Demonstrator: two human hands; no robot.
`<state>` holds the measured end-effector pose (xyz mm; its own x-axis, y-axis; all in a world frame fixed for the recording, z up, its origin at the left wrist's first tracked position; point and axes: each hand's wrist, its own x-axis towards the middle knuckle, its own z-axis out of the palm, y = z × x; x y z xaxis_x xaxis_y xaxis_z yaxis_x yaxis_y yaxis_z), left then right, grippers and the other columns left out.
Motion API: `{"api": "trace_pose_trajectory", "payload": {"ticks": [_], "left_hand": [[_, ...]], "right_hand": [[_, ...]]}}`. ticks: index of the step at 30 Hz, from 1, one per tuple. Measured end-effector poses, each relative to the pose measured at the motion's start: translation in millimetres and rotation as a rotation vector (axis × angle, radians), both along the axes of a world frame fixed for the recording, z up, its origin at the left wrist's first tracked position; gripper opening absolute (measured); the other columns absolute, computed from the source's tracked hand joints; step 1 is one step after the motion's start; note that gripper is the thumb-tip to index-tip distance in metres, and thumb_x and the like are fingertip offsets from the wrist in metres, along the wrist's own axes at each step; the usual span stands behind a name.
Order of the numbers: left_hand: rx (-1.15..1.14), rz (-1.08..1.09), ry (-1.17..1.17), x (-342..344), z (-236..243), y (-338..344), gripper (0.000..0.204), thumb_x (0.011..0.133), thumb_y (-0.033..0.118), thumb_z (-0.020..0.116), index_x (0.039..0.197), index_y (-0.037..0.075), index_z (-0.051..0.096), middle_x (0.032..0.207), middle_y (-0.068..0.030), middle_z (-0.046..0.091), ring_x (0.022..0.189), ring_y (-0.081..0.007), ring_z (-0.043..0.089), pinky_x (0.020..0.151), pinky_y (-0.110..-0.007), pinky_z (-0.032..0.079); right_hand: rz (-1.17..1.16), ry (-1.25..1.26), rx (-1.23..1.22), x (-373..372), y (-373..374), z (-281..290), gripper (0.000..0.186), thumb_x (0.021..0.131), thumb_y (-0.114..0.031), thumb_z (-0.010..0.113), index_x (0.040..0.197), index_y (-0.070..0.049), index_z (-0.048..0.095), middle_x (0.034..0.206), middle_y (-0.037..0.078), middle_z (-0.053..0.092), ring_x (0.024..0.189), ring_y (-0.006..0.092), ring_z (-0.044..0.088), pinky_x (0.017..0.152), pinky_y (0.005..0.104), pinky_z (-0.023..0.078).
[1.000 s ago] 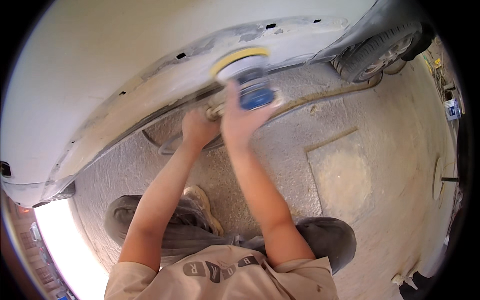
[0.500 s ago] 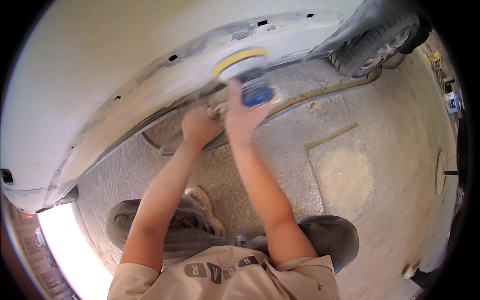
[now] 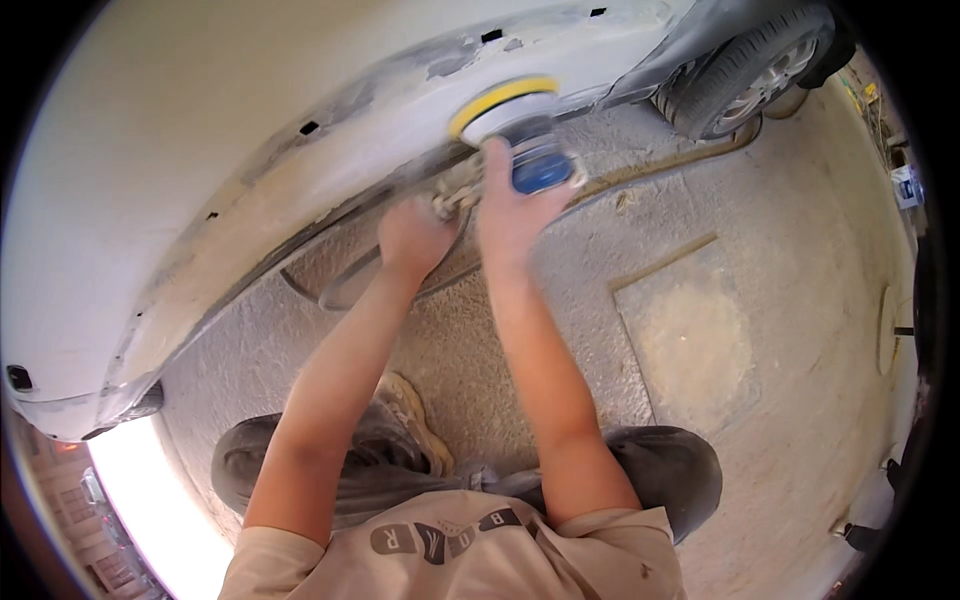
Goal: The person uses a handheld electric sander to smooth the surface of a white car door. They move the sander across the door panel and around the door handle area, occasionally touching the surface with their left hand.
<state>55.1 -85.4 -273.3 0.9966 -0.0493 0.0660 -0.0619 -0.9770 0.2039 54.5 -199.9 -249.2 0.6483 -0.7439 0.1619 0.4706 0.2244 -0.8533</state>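
Note:
My right hand is wrapped around the body of a power sander with a blue end, and its thumb lies along the near side. The sander's round, yellow-edged pad faces the pale car side panel, at its lower part; whether it touches cannot be made out. My left hand is closed around the sander's rear end, by the hose fitting. Some of its fingers are hidden. Grey and tan sanded patches run along the panel among small dark holes.
A thick dusty hose lies on the floor, running toward the car wheel at the far right. A thinner dark hose loops below the car's sill. My shoe and bent knees are close below my arms. A square floor plate is at right.
Both hands and the sander have moved right and slightly farther along the panel. The view has shifted a little too. My grip looks the same.

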Motion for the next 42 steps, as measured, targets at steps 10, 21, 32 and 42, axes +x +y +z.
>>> {"api": "trace_pose_trajectory", "payload": {"ticks": [10, 21, 32, 42], "left_hand": [[-0.399, -0.089, -0.168, 5.5, -37.3, 27.6, 0.027, 0.078, 0.035, 0.073, 0.087, 0.010, 0.074, 0.083, -0.0200, 0.071, 0.080, -0.0394, 0.070, 0.073, -0.049, 0.056], [-0.316, -0.202, -0.298, -16.6, -31.3, 60.8, 0.038, 0.081, 0.028, 0.075, 0.112, 0.006, 0.070, 0.096, -0.0141, 0.075, 0.090, -0.0295, 0.073, 0.077, -0.038, 0.056], [0.029, -0.332, -0.202, 20.1, -14.7, 16.0, 0.029, 0.085, 0.028, 0.069, 0.104, 0.006, 0.070, 0.085, -0.0163, 0.071, 0.077, -0.0389, 0.068, 0.079, -0.046, 0.056], [-0.204, -0.314, -0.281, -11.9, 10.7, 49.2, 0.025, 0.081, 0.021, 0.075, 0.098, 0.004, 0.070, 0.091, -0.0137, 0.074, 0.081, -0.0334, 0.071, 0.071, -0.042, 0.055]], "right_hand": [[0.044, -0.016, -0.107, 1.7, 18.7, -18.8, 0.065, 0.076, -0.012, 0.086, 0.119, 0.003, 0.040, 0.111, 0.015, 0.055, 0.094, 0.0195, 0.060, 0.076, 0.0314, 0.053], [-0.014, 0.000, -0.095, -18.5, 52.1, -12.5, 0.078, 0.066, -0.024, 0.093, 0.122, 0.003, 0.044, 0.113, 0.017, 0.051, 0.106, 0.0272, 0.055, 0.092, 0.0409, 0.046], [-0.074, 0.029, 0.190, 13.3, -7.0, 1.8, 0.074, 0.068, -0.027, 0.090, 0.120, 0.002, 0.046, 0.110, 0.019, 0.055, 0.103, 0.0295, 0.058, 0.090, 0.0391, 0.048], [0.050, 0.030, 0.152, -10.0, 30.9, 7.3, 0.073, 0.068, -0.026, 0.090, 0.120, 0.001, 0.046, 0.104, 0.015, 0.058, 0.094, 0.0241, 0.062, 0.082, 0.0380, 0.051]]}}
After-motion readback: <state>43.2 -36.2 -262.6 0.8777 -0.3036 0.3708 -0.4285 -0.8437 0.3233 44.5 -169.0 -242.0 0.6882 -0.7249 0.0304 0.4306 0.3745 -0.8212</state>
